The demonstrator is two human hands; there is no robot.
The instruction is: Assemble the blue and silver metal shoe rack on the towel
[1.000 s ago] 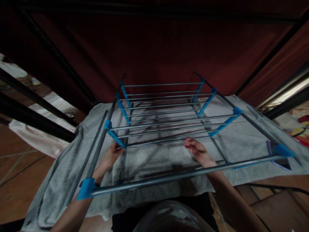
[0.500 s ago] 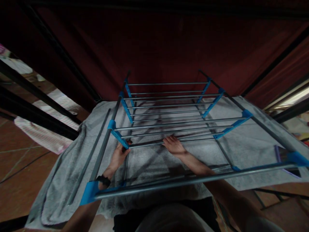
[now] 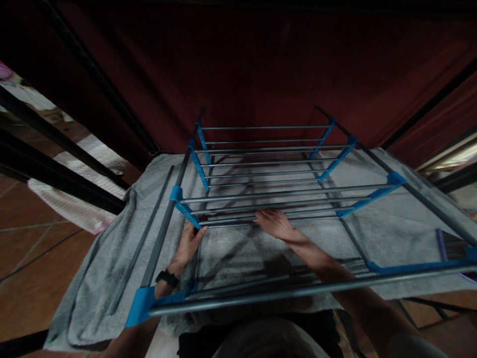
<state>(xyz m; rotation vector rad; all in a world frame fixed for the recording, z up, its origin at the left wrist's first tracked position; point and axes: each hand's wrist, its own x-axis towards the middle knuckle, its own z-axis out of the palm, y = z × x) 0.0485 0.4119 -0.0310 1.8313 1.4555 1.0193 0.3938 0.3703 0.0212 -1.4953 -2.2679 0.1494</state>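
Note:
A rack of grey metal tubes joined by blue plastic side brackets lies in front of me. My left hand, with a black band on the wrist, is closed around the lower end of a blue bracket. Its thumb rests near the end of a tube; the other fingers are partly behind the bracket. My right hand wraps over the lower crosswise tube near its middle, fingertips partly hidden. Both forearms pass under the thick near tube, which has a blue corner piece at its left end.
A grey blanket lies under the rack. On it, left of the rack, is a loose grey tube. A dark red panel stands behind. A purple-edged flat object lies at right. Striped cloth hangs at left.
The rack appears slightly farther right as the view shifts. My left thumb now lies along the tube end at the bracket. My right hand stays on the tube.

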